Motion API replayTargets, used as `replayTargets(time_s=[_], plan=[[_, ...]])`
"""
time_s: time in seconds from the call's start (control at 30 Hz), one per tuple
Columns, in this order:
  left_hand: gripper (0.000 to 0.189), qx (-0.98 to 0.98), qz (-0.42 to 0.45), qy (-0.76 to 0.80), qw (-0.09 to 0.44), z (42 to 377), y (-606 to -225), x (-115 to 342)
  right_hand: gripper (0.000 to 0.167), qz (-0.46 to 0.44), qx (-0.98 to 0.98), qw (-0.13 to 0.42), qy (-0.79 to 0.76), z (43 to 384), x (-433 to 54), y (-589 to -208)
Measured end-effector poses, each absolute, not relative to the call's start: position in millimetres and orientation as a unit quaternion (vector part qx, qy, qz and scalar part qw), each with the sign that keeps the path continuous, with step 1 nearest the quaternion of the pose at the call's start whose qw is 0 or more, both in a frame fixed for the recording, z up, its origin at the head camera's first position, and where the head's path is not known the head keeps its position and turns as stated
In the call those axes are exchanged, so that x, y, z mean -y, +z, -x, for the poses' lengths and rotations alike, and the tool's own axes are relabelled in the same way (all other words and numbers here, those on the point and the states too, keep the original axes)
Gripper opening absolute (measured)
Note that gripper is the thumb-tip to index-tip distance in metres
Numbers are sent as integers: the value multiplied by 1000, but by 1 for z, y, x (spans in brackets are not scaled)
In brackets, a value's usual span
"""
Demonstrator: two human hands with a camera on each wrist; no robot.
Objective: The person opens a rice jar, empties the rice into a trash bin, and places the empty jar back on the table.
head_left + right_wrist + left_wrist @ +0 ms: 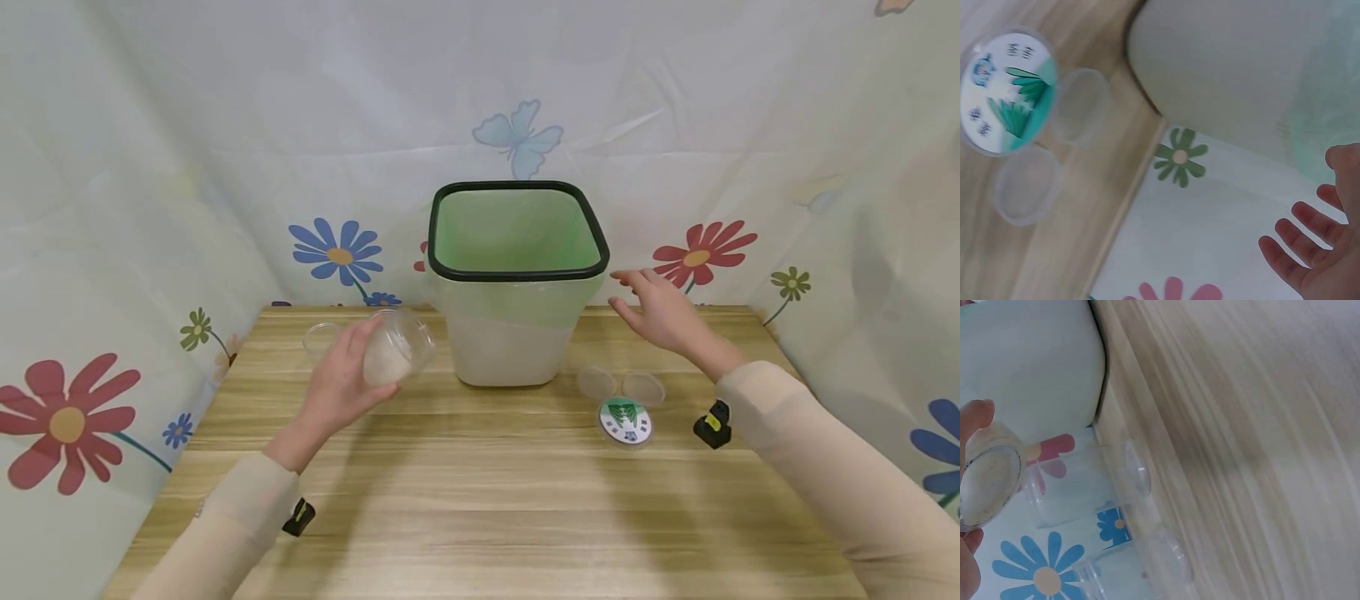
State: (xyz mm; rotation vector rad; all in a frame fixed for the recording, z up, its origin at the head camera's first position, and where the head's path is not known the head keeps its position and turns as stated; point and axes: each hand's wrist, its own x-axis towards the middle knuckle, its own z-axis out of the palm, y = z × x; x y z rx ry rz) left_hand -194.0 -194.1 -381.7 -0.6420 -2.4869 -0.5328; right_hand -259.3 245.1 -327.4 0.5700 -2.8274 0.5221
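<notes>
My left hand grips a clear plastic jar, tilted over the left part of the table, with something whitish inside. The jar's round pale end faces the camera in the left wrist view. Behind it stand two clear jars, a nearer jar and a second jar. My right hand is raised beside the rim of the green-lined bin, fingers spread and holding nothing. The bin has a black rim ring around a pale green bag.
On the table right of the bin lie two clear round lids, one beside the other. In front of them is a round container with a printed green-and-white top. A flowered curtain surrounds the wooden table.
</notes>
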Motion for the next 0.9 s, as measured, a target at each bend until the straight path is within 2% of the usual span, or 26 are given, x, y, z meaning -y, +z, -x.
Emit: replayTargets(time_s=[0.23,0.53,0.9], plan=[[101,913,237,-181,278,200,-372,195,46,-176,964,101,175,267,-242,-302],[101,923,226,-176,257,206,-364,196,45,-170,966,101,169,279,-242,-280],[98,924,215,-158,275,217,-352,200,47,-158,971,92,155,293,-233,-255]])
